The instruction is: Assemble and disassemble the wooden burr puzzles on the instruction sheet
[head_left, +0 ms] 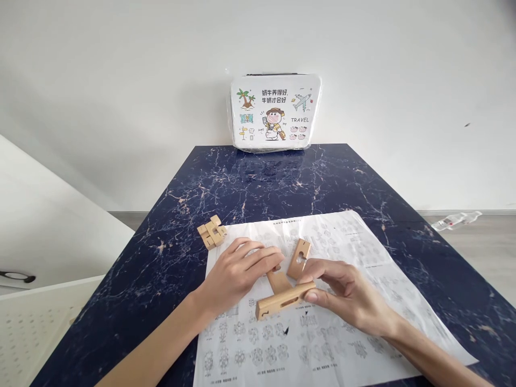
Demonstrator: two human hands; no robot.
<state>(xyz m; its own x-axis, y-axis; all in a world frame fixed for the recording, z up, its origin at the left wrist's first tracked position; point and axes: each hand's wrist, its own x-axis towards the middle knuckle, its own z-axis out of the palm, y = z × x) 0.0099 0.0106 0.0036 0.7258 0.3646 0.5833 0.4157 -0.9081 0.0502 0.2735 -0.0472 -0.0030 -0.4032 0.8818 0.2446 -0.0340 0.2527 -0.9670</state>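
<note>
My right hand pinches one end of a long wooden puzzle piece between thumb and fingers. That piece is marked 2 at its near end and has a slot in its side. My left hand has its fingers closed over the far end of another wooden puzzle piece, which meets the slotted one; whether the two interlock, I cannot tell. Just beyond my right fingertips lies a notched wooden piece marked 1. Both hands are over a printed sheet of small line diagrams.
Left of the sheet's far corner sits a cluster of wooden pieces. The dark blue marbled table reaches back to a white cartoon-printed case against the wall. A clear plastic package is beyond the right edge; a white perforated panel stands left.
</note>
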